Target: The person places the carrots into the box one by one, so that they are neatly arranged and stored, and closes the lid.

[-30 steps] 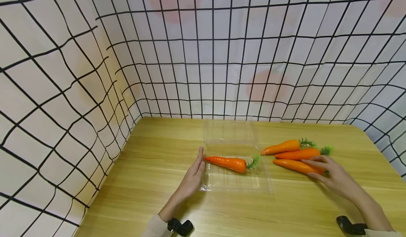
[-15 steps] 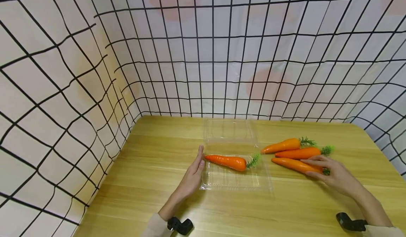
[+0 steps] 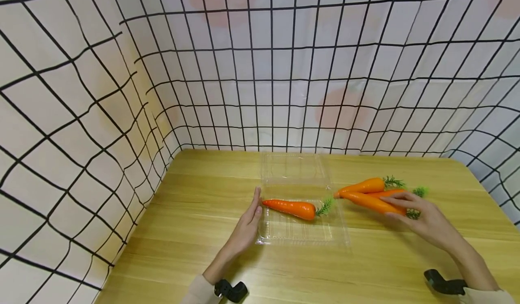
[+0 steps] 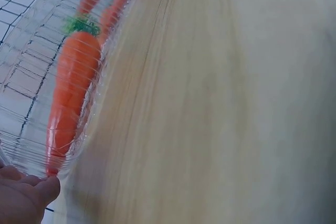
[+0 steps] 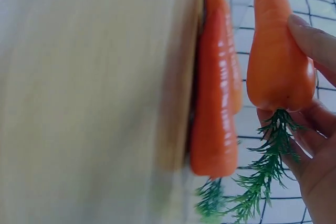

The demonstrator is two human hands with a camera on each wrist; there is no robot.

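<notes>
My right hand (image 3: 426, 218) pinches an orange carrot (image 3: 371, 203) near its thick leafy end; the right wrist view shows this carrot (image 5: 278, 51) raised off the table, with green leaves hanging down. Two more carrots lie behind it, one far carrot (image 3: 367, 185) and one middle carrot (image 5: 215, 103) partly covered in the head view. My left hand (image 3: 245, 227), fingers straight, rests against the left side of a clear plastic clamshell box (image 3: 300, 236) with its lid folded back. One carrot (image 3: 294, 209) lies in the box, tip toward my left hand.
The wooden table (image 3: 195, 195) carries everything. A white cloth (image 3: 260, 87) with a black grid stands behind and along both sides. A black wrist strap mount (image 3: 231, 290) sits on my left wrist, and another wrist mount (image 3: 443, 283) on my right.
My right hand has lifted the nearest carrot and moved it slightly left and away from me, so it overlaps the middle carrot. The left hand, box and carrot in it have stayed put.
</notes>
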